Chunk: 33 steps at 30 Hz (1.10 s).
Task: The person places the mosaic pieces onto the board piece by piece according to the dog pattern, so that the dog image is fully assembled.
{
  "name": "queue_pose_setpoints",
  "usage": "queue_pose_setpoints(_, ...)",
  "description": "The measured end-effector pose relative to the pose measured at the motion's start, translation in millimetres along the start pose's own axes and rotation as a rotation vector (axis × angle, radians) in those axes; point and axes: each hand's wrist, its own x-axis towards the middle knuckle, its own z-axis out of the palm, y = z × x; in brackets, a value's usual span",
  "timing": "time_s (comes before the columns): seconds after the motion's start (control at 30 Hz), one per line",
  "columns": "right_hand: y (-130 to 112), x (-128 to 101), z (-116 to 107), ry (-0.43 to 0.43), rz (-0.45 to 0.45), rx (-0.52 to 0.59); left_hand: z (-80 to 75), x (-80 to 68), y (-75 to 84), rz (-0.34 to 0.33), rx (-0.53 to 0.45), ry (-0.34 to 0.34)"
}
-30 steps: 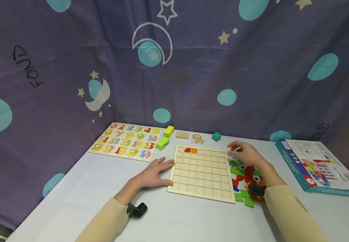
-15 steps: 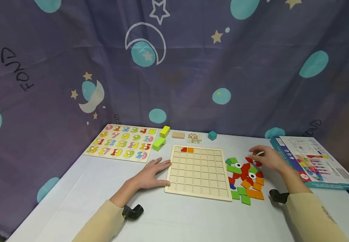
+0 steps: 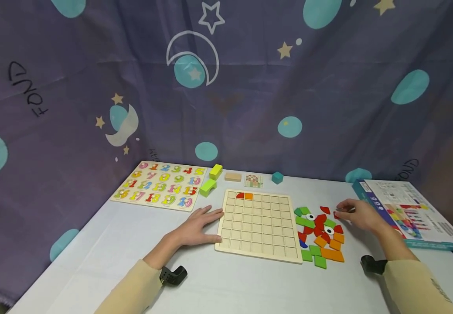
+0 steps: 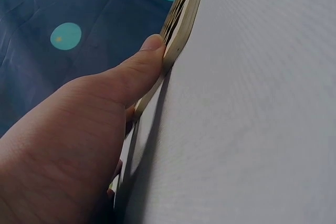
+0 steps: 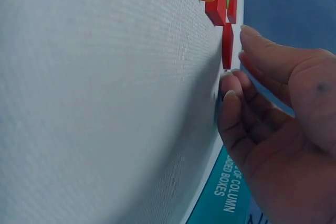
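Note:
In the head view, my left hand (image 3: 198,227) rests along the left edge of a wooden grid board (image 3: 258,226) with its fingers spread. Its thumb touches the board's rim (image 4: 181,38) in the left wrist view. A red quarter-round piece and an orange square (image 3: 248,196) sit side by side in the board's top row. My right hand (image 3: 361,214) is low at the right, fingers loosely bent. Its fingertips are beside a small red piece (image 5: 227,45), and no firm pinch shows. Another red piece (image 3: 325,210) lies just left of it.
Loose green, red and orange pieces (image 3: 330,254) lie right of the board. Behind stand green and yellow blocks (image 3: 208,187), a wooden block (image 3: 233,177), a pattern card (image 3: 253,180) and a teal cube (image 3: 277,177). A number board (image 3: 158,185) and a box (image 3: 414,213) flank them.
My right hand has moved right, from beside the board's upper right corner to the red pieces, then a little farther right. My left hand stays on the board.

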Motion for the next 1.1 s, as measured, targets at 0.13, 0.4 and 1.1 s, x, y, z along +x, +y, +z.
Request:
queue_pose_setpoints(0.13,-0.2,0.7,0.9,0.01,0.002,-0.009,-0.6,1.5,-0.7,0.002,0.004,0.004)
queue_pose_setpoints(0.4,0.3,2.8,-0.6,0.017,0.036,-0.036,-0.3,1.2,-0.4,0.01,0.009,-0.003)
queue_pose_setpoints(1.1,3.2,2.3,1.6,0.0,0.085,-0.046,-0.2,1.5,-0.3,-0.005,0.011,-0.006)
